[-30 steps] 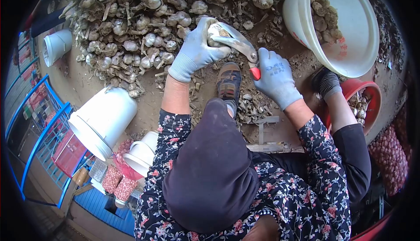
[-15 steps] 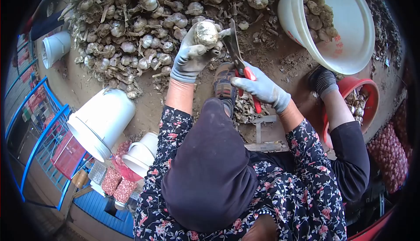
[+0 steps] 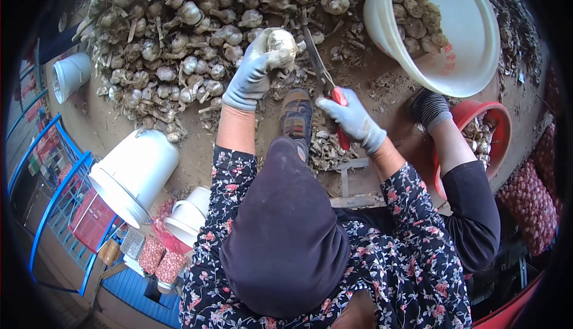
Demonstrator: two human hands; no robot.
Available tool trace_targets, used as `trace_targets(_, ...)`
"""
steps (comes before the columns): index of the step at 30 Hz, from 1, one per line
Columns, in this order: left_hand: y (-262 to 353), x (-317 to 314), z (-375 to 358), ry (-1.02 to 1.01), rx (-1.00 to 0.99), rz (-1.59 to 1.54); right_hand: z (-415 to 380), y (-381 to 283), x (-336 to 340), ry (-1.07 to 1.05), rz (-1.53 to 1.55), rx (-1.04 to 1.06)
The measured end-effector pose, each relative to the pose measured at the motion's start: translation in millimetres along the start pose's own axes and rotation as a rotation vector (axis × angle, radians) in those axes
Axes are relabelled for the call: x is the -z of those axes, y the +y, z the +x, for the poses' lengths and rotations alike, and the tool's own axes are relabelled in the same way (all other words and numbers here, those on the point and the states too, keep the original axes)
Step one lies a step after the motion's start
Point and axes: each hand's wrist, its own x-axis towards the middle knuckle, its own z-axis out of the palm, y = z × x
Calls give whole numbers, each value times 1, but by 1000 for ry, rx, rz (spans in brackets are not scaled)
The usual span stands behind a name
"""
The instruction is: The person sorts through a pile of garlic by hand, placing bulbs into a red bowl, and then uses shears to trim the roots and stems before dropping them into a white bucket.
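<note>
Left hand: my gloved left hand [image 3: 258,67] is curled around one garlic bulb, fingers bent behind it and the thumb across its near side.
Bulb: the garlic bulb [image 3: 282,40] is held up above the floor [image 3: 200,156], by the right part of the heap's near edge; a short stub seems to point from its right side towards the cutting tool.
Right hand: my gloved right hand [image 3: 354,116] is wrapped round the red handles of the shears [image 3: 326,79].
Blades: they run up and slightly left, just beside the bulb; I can't tell whether they touch the stub, or how far apart they stand.
Just changed: a second ago I had the blades reaching over the bulb; now they lie to its right, with its pale round face in view.
For the work: I judge the bulb is turned so its stubbed side faces the cutting edge, with both grips firm.
Underneath: a sandalled foot [image 3: 296,117], with loose trimmings [image 3: 327,151] on the floor beside it.
Beyond: the garlic heap [image 3: 190,12] spreads up and left.
To the right: a white tub [image 3: 468,33] with bulbs inside, then a red bucket [image 3: 505,135] holding more garlic.
To the left: a white bucket [image 3: 143,171] lies tipped, near the heap's lower edge.
</note>
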Motion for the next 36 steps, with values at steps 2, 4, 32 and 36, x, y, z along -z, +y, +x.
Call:
trace_targets(2,30,-42,3,-65,-78,154,5,23,2,-9,352,-8)
trace_targets(4,53,-84,8,-358,-295,210,9,36,6,11,387,-53)
trace_targets(32,-9,-7,31,-58,-393,880,-5,-19,32,460,-1224,136)
trace_targets(36,-4,-10,14,56,-136,900,-5,-27,13,445,-1226,181)
